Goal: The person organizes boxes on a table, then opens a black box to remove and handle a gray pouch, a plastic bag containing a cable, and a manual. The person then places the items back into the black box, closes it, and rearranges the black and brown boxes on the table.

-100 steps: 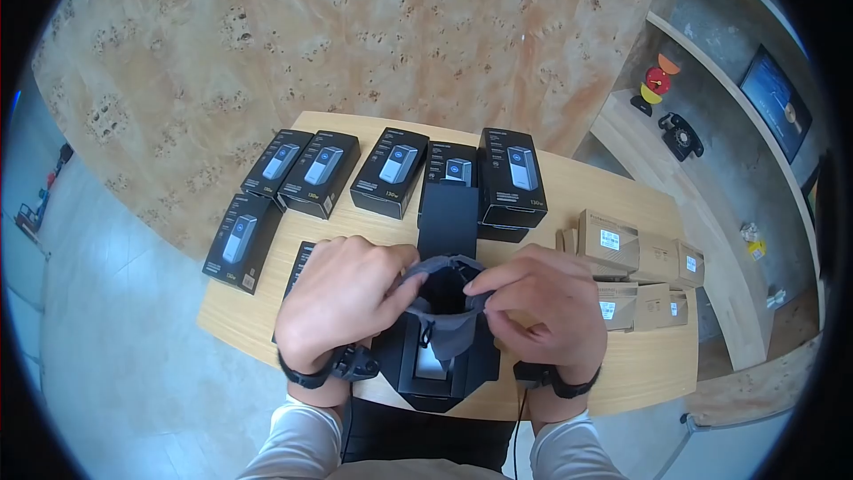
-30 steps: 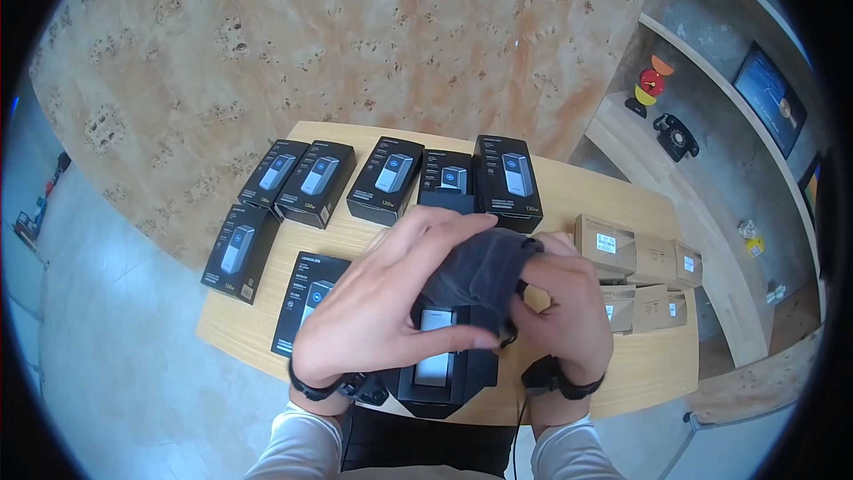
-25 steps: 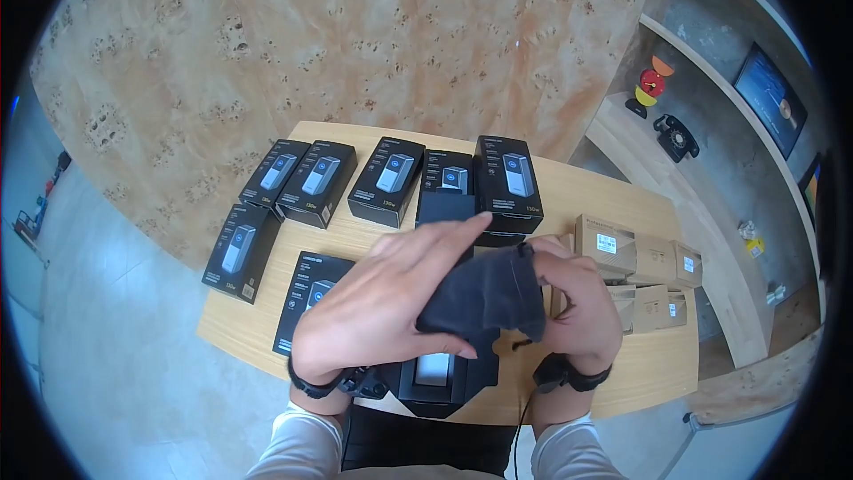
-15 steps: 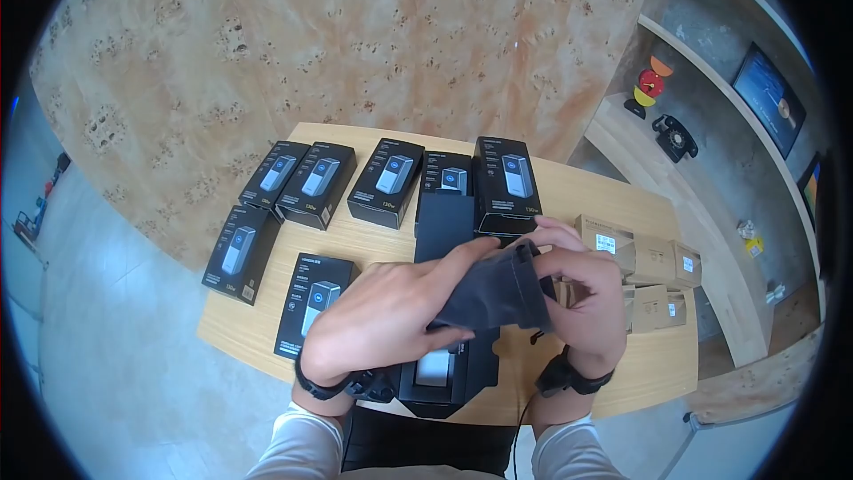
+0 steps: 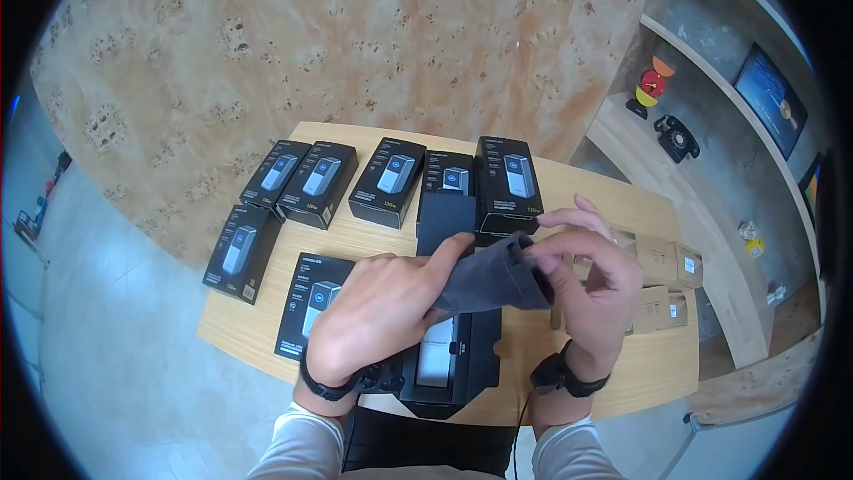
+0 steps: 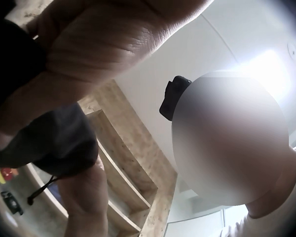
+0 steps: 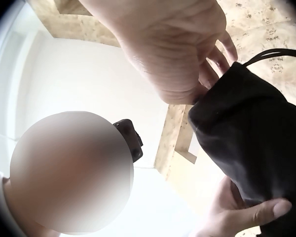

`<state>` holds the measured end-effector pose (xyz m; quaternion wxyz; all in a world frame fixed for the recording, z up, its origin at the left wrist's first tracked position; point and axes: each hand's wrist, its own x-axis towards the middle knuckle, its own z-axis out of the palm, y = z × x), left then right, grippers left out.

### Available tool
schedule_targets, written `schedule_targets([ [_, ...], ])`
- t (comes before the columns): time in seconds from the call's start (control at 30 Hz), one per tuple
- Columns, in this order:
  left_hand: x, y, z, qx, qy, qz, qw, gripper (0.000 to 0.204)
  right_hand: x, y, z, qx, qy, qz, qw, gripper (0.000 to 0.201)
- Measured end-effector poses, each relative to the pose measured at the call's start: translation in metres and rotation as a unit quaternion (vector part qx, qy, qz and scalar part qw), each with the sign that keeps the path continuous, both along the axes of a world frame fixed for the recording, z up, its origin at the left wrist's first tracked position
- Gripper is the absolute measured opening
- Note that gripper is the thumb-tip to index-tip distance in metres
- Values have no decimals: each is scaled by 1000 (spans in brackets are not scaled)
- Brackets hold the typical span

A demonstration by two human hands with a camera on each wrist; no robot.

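A dark grey cloth pouch [image 5: 489,280] lies sideways in the air above an unfolded black box [image 5: 484,347] that has a white piece [image 5: 435,351] inside. My left hand [image 5: 378,307] grips the pouch's left end, its thumb over the cloth [image 7: 266,163] in the right wrist view. At the pouch's right end, my right hand [image 5: 591,284] holds the rim between thumb and a finger, the other fingers raised. A drawstring [image 6: 39,190] hangs from the pouch [image 6: 64,143] in the left wrist view.
Several black printed boxes [image 5: 386,180] stand along the back and left of the wooden table [image 5: 569,180]. Cardboard boxes [image 5: 656,258] are stacked at the right. Beyond, a shelf [image 5: 622,133] carries a black telephone [image 5: 675,138]. One black box [image 5: 311,302] lies beside my left hand.
Earlier the pouch stood mouth up between both hands; it has since tipped sideways. My right hand has moved right, and the white piece in the box shows more.
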<state>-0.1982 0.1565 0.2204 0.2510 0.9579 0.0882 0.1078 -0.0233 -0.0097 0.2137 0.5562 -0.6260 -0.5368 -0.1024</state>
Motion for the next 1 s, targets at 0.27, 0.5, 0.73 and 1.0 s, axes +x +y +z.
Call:
schedule_targets([
  [0.27,2,3,-9,51,-90,4,995,64,-12,-3,0,12,137,23,990,11],
  [0.5,5,-7,-5,-60,-145,-74,985,50,-20,2,1,-25,108,34,993,10],
  [0.73,4,1,-4,-84,-189,-41,978,38,-16,2,-5,79,137,6,987,9],
  [1.0,9,4,-8,-62,-235,38,969,37,-8,-1,-2,209,197,-46,957,10],
])
